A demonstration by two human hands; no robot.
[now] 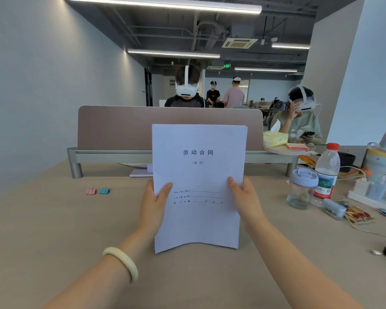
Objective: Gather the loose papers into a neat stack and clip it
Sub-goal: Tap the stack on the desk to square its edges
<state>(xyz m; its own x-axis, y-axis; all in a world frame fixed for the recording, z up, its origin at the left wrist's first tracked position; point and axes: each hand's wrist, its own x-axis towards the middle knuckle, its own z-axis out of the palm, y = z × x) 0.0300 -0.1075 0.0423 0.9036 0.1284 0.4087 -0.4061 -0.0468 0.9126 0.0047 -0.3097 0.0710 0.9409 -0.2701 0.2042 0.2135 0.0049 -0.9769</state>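
A stack of white printed papers (pixel 198 175) stands upright on the beige desk (pixel 54 230), its bottom edge resting on the desk and curling slightly. My left hand (pixel 153 204) grips the stack's left edge with the thumb on the front sheet. On the right edge, my right hand (pixel 245 199) holds it the same way. The sheets look nearly aligned, with a few edges showing at the top right corner. A pink binder clip (pixel 91 191) and a teal binder clip (pixel 104 190) lie on the desk to the left, apart from both hands.
A brown desk divider (pixel 120 128) stands behind the papers, with more paper (pixel 140 171) lying under it. To the right stand a glass jar (pixel 301 188), a water bottle (pixel 325 172), cables and snack packets (pixel 358 215). People wearing headsets sit beyond the divider.
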